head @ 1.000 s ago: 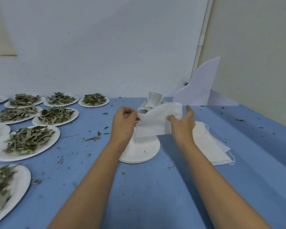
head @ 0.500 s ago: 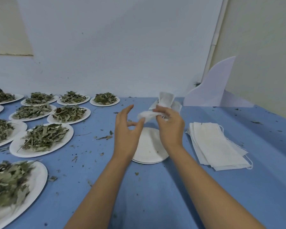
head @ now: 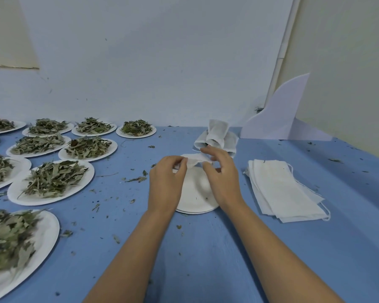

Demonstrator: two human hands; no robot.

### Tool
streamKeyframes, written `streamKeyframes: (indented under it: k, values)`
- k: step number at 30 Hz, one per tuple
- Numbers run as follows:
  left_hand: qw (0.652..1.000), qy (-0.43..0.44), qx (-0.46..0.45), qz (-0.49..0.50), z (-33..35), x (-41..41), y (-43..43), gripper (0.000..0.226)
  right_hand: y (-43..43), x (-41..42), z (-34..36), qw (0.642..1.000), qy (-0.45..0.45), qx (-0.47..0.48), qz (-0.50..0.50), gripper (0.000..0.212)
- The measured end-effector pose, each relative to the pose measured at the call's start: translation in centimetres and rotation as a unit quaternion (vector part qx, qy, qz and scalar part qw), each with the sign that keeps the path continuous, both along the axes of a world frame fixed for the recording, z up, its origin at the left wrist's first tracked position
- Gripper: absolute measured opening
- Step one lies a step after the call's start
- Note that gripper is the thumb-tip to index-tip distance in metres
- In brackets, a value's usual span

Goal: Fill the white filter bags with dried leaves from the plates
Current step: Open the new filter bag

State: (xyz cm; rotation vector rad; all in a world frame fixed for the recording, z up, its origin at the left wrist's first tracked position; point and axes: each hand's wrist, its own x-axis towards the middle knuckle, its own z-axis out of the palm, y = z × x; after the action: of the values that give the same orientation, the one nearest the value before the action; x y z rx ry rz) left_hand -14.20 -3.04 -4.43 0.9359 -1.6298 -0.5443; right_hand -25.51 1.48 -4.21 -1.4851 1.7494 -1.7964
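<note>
**One filter bag pinched between both hands above the white plate**

A crumpled white filter bag [head: 192, 161] hangs in the air between the hands, over the far edge of a small stack of white plates [head: 195, 202] at the middle of the blue table [head: 206, 259]. The left hand [head: 166, 184] pinches the bag's left end with curled fingers. The right hand [head: 222, 182] holds its right end between thumb and bent fingertips, the other fingers spread loosely. Both forearms run in from the near edge, with a wedge of blue table showing between them.

Just beyond the hands, stuffed bags [head: 217, 134] stand bunched together, close to the right hand's fingertips. To the right, a strip of table separates the plates from a flat pile of unfilled bags [head: 284, 191], whose drawstrings trail off its near right corner.

To the left, past a band of table with leaf crumbs [head: 138, 179], lie plates heaped with dried leaves [head: 53, 178]. The closest such plate [head: 13, 195] reaches its right rim toward the left hand but stays apart from it. More leaf plates crowd the far left, almost rim to rim.

A white cut-out board [head: 278, 121] stands at the far right, against the wall [head: 162, 62].
</note>
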Motion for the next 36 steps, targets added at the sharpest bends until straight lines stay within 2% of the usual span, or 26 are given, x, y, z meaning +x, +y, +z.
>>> streamKeyframes:
  k: [4,9,13,17,19,22,25,28,30,32,36]
  values:
    - [0.998,-0.048,-0.029,0.006,0.0,0.1,0.2,0.014,0.1,-0.3,-0.1,0.999,0.03,0.017,-0.025,0.023]
    - [0.994,-0.104,-0.027,-0.002,-0.1,-0.2,0.8,0.017,0.0,0.2,0.1,0.999,-0.018,0.02,0.028,0.027]
    - [0.987,-0.158,-0.04,-0.008,0.0,-0.3,1.0,0.028,-0.3,0.0,0.1,1.0,-0.002,0.025,-0.003,0.032]
    - [0.974,-0.224,-0.042,-0.001,-0.2,-0.1,0.7,0.028,-0.5,-0.3,-0.1,0.999,0.001,0.016,-0.028,0.034]
    - [0.977,-0.21,-0.034,0.024,-0.2,0.2,0.5,0.03,-0.7,-0.7,-0.3,0.997,-0.009,0.013,-0.078,0.035]
    - [0.991,-0.125,0.012,0.043,0.1,0.3,0.2,0.026,-0.9,-1.2,-0.4,0.988,-0.02,0.021,-0.151,0.031]
    - [0.995,-0.085,0.047,0.034,0.1,-0.1,0.1,0.017,-1.1,-1.1,-0.6,0.989,-0.014,0.033,-0.147,0.022]
    - [0.993,-0.037,0.113,-0.027,0.6,-0.2,-0.1,0.008,-1.0,-1.2,-0.4,0.99,-0.011,0.032,-0.136,0.02]
    - [0.971,0.047,0.215,-0.09,1.2,0.0,-0.3,0.003,-0.9,-1.6,-0.1,0.991,-0.035,0.031,-0.126,0.018]
    - [0.928,0.132,0.32,-0.136,1.7,0.2,-0.4,0.006,-0.6,-1.7,-0.1,0.993,-0.053,0.028,-0.106,0.019]
    - [0.788,0.31,0.471,-0.247,2.5,0.3,-0.3,0.008,-0.7,-1.1,-0.1,0.995,-0.049,0.031,-0.081,0.016]
